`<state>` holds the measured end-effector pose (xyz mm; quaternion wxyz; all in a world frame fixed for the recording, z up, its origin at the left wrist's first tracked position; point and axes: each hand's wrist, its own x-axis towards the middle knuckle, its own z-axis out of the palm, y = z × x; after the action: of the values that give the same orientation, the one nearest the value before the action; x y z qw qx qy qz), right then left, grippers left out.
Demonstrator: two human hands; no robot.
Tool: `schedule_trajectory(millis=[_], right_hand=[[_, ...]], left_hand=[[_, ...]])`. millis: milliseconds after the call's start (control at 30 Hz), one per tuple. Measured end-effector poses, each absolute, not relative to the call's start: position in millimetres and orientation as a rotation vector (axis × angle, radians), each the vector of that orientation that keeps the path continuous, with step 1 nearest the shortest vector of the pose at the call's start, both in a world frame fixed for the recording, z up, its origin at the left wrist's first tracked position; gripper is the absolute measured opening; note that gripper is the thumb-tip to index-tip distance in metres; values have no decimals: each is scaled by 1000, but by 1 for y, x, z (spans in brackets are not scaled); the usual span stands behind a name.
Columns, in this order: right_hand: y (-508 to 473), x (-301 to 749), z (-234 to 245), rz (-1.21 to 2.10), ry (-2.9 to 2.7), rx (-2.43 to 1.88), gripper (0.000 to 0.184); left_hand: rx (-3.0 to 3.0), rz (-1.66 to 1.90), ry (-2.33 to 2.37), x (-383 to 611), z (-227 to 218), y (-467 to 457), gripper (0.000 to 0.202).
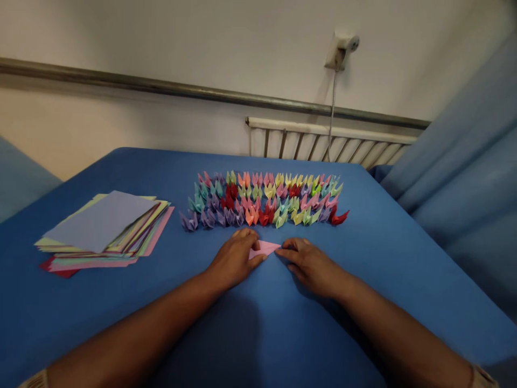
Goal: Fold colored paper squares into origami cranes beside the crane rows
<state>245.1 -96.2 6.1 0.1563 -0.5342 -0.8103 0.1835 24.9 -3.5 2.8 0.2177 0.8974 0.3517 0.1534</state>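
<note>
A small pink folded paper point(265, 248) lies low over the blue table between my hands, its narrow point facing right. My left hand point(239, 253) grips its left part, with the thumb along the near edge and the fingers over the far side. At the right tip, my right hand point(304, 261) pinches the paper between thumb and fingers. The paper's left end is hidden under my left hand. Just beyond stand several rows of folded paper cranes point(266, 213) in many colours.
A stack of coloured paper sheets point(107, 223) sits on the left of the blue table point(363, 302). Behind the table are a radiator point(323, 141), a wall rail point(194, 90) and a socket with a plugged-in cord point(341, 53). A blue curtain point(456, 124) hangs at the right.
</note>
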Motion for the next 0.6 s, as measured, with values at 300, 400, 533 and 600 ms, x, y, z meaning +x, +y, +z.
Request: schedule_trajectory(millis=[300,400,533,600], right_hand=[[-103,236,9,388,-2414,-1659,51],[-102,234,8,369,-2406,-1682,50],[-102,233,7,366,-2393,-1706,50],[-102,233,8,364,-2397,-1700,50]], left_hand=[[2399,439,1011,27,2,-1,13],[2419,432,1015,29,3,-2,13],[2438,437,1017,29,4,-3,12],[2444,432,1009,30,4,-3,11]])
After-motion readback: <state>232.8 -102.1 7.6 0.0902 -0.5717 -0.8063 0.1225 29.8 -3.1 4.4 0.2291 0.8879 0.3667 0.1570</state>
